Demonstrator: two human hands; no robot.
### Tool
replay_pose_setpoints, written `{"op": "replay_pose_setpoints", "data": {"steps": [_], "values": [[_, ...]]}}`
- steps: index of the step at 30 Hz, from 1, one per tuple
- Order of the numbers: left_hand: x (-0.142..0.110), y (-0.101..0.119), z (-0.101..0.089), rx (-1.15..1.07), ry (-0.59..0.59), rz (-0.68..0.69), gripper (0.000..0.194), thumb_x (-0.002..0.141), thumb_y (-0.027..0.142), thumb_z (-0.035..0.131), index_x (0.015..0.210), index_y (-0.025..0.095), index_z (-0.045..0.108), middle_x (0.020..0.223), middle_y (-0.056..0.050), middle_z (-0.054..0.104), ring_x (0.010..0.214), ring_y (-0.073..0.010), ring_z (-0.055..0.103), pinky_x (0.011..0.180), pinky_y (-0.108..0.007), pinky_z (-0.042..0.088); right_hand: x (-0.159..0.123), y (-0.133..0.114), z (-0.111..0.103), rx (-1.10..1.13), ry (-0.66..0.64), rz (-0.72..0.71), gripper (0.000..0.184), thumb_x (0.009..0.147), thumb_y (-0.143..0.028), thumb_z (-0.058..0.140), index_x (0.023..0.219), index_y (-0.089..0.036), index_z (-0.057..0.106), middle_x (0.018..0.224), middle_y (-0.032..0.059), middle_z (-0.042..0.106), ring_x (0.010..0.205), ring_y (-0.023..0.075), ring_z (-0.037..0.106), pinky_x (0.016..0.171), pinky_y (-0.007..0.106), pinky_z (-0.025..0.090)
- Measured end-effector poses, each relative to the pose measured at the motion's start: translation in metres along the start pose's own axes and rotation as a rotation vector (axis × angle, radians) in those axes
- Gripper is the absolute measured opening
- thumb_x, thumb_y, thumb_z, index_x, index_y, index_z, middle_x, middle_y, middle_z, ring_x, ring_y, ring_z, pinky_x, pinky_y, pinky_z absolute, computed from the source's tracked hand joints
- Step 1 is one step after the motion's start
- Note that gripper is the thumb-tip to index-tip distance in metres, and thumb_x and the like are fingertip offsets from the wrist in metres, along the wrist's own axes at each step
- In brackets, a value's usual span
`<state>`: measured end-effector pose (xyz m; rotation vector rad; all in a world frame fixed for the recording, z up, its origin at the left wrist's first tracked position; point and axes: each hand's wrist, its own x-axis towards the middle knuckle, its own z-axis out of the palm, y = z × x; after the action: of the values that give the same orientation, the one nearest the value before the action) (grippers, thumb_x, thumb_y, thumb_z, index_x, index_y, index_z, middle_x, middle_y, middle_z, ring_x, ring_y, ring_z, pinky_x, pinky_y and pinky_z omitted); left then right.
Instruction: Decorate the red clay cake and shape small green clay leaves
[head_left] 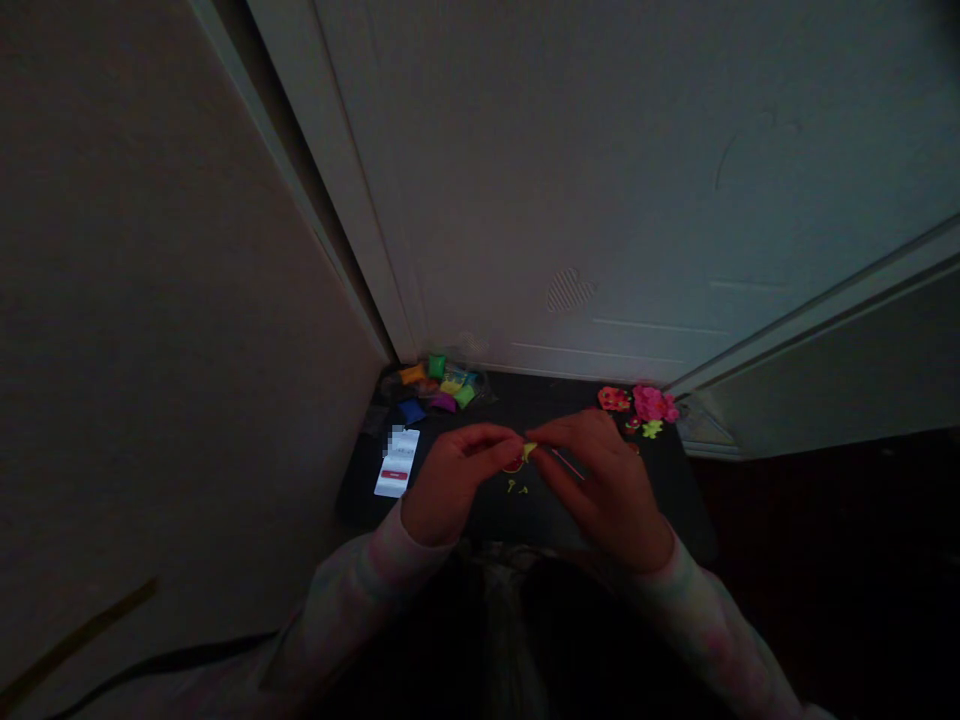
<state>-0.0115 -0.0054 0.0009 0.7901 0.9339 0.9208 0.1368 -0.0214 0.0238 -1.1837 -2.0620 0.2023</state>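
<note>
The fingers of the right hand [607, 490] pinch a small yellow piece [529, 452]; the left hand [454, 480] meets it, though whether its fingers grip cannot be told. Two yellow scraps [511, 486] lie below on the desk [540, 395]. Beside the left hand is a lit phone [402, 455], with colourful packets [445, 402] beyond.

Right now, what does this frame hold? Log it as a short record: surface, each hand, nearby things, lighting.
Surface: dark, flat tabletop
Left hand: fingertips together at a small yellow piece; grip unclear
Right hand: pinching the small yellow piece
Just below the fingertips, in view: two tiny yellow bits; a red piece, partly hidden
Far left: brightly coloured packets, clear plastic around some
Beside left hand: lit, rectangular phone
Far right: ruffled bright-pink piece; orange-red piece; yellow-green piece
Lighting: dim
</note>
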Motion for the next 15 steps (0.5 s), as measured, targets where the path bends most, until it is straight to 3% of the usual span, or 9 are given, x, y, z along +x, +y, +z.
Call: {"op": "replay_pose_setpoints", "data": {"steps": [9,15], "values": [[0.0004,0.0012,-0.0001,0.004,-0.002,-0.001,0.008,0.063,0.021,0.065,0.068,0.015,0.065,0.065,0.001,0.061,0.064,-0.0097,0.052,0.065,-0.023,0.039,-0.0007,0.0012,0.0009,-0.052,-0.051,-0.023,0.006,0.078,-0.018,0.051,0.08,-0.018,0.057,0.073,0.0019,0.063,0.072,0.0141,0.054,0.068,0.032,0.036],[-0.0002,0.0008,0.0004,-0.026,0.007,-0.047,0.011,0.059,0.021,0.068,0.068,0.014,0.066,0.065,-0.001,0.061,0.062,-0.0096,0.052,0.062,-0.023,0.039,-0.0007,0.0011,-0.0003,0.009,-0.04,0.01,0.014,0.079,-0.019,0.05,0.091,-0.019,0.056,0.077,0.0031,0.064,0.073,0.0147,0.056,0.068,0.031,0.04]]}}
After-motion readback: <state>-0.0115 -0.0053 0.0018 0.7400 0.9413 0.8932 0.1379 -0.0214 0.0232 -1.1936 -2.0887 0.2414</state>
